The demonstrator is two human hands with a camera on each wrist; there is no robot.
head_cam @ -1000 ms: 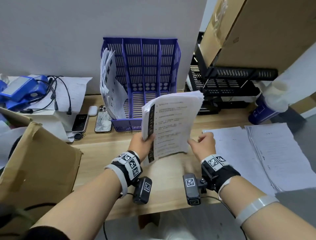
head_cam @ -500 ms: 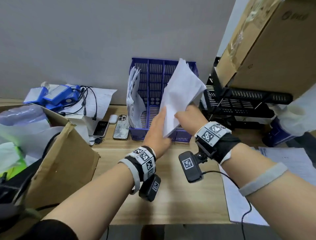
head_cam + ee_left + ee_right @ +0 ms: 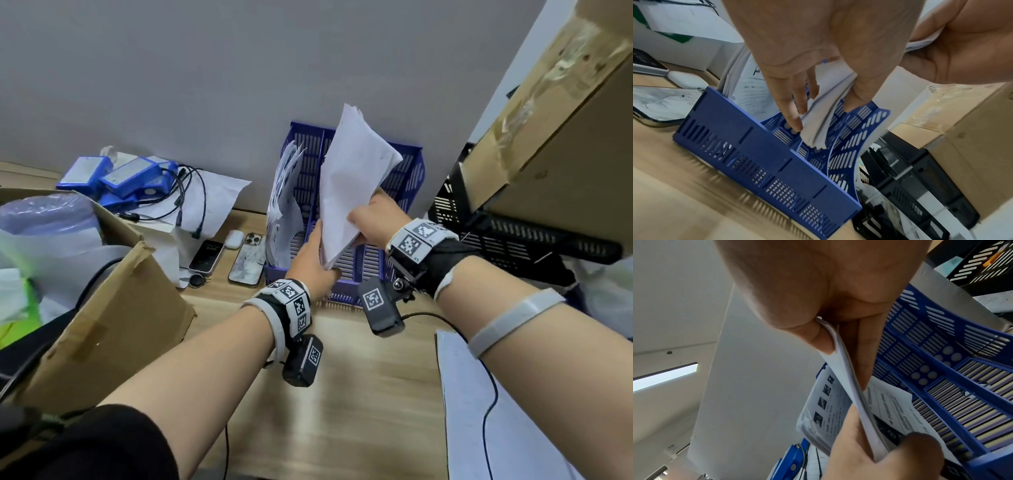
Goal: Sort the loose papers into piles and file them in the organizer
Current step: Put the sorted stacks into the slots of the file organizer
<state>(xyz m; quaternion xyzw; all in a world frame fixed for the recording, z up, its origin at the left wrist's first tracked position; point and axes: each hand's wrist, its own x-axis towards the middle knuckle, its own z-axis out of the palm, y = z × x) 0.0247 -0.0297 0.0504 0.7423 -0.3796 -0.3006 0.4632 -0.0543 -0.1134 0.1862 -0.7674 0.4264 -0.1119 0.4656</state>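
Note:
Both my hands hold one thick stack of white papers (image 3: 349,192) upright over the blue slotted organizer (image 3: 407,178) at the back of the desk. My left hand (image 3: 313,260) pinches the stack's lower corner (image 3: 818,123) between thumb and fingers, just above a middle slot. My right hand (image 3: 371,222) grips the stack's right edge (image 3: 844,369), thumb on one face and fingers on the other. Another bundle of printed papers (image 3: 282,205) stands in the organizer's leftmost slot. The organizer's front wall (image 3: 764,165) is low, and its right slots hold nothing that I can see.
Two phones (image 3: 246,258) and an earbud case (image 3: 234,238) lie left of the organizer. An open cardboard box (image 3: 113,322) stands at the left; blue devices with cables (image 3: 126,178) behind it. A black tray rack (image 3: 507,236) and large carton (image 3: 561,137) stand right. Loose sheets (image 3: 479,411) lie front right.
Both hands have carried the stack from above the desk's middle up and back to the organizer, turning it edge-down. Since half a second ago it has sunk slightly toward a middle slot.

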